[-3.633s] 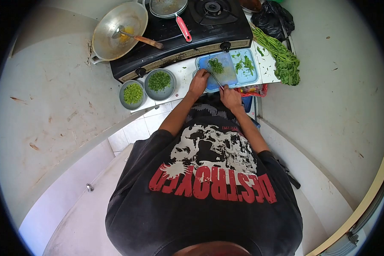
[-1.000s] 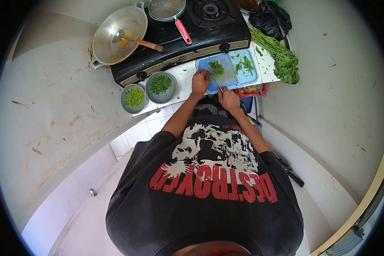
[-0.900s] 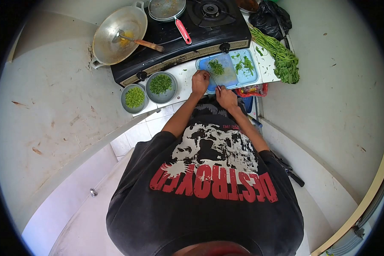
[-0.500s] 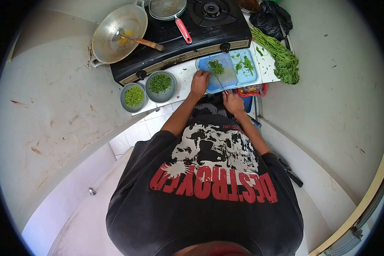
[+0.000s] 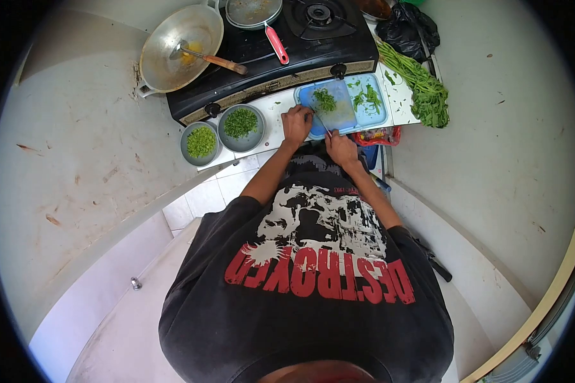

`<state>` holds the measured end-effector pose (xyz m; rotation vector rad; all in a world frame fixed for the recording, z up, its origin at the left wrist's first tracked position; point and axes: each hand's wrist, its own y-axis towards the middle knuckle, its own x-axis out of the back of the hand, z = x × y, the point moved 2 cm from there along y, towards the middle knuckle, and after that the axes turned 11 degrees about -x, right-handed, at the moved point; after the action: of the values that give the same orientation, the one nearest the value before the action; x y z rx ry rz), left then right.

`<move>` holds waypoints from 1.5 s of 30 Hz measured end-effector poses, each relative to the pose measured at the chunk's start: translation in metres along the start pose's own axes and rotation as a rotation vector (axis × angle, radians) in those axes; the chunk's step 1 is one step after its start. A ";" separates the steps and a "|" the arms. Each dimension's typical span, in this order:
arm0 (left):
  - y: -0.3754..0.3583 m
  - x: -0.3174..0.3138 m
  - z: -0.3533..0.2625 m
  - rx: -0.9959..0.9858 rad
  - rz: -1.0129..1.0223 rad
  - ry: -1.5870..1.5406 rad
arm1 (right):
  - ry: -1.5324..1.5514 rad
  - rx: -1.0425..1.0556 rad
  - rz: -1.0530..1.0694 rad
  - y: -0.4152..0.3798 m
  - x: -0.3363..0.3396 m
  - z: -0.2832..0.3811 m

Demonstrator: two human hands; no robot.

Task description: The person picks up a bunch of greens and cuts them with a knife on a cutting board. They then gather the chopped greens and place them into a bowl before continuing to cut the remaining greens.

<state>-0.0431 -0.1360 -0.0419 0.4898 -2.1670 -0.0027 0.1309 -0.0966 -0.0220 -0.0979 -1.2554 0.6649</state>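
A blue cutting board (image 5: 338, 115) lies on the counter in front of the stove. A small pile of chopped greens (image 5: 325, 100) sits on it. My left hand (image 5: 296, 124) rests on the board's left edge, fingers curled beside the greens. My right hand (image 5: 341, 148) is shut on a knife (image 5: 321, 120) whose thin blade points up across the board toward the pile. Whether my left hand pins any stems is too small to tell.
Two metal bowls of chopped greens, bowl (image 5: 201, 142) and bowl (image 5: 241, 124), stand left of the board. A blue tray (image 5: 372, 102) with leaves lies to its right, with long green beans (image 5: 421, 86) beyond. The black stove (image 5: 275, 51) carries a wok (image 5: 179, 45) and a red-handled pan (image 5: 257, 13).
My right hand has moved the knife back and forth in short strokes over the board. My left hand has stayed at the board's left edge. The greens pile stays in place.
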 end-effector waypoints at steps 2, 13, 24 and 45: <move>0.001 0.000 0.000 0.014 0.006 0.014 | -0.004 0.007 -0.014 -0.006 -0.001 -0.010; 0.008 -0.008 0.002 0.115 -0.049 0.009 | 0.019 0.005 -0.038 -0.004 0.010 -0.008; 0.008 -0.004 -0.001 0.091 -0.040 0.020 | -0.019 -0.018 -0.009 -0.015 0.007 -0.014; 0.007 -0.002 -0.005 0.068 -0.018 0.027 | 0.012 -0.010 -0.002 -0.007 -0.004 -0.004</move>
<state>-0.0406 -0.1283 -0.0397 0.5455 -2.1416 0.0671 0.1366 -0.1035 -0.0233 -0.1090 -1.2470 0.6559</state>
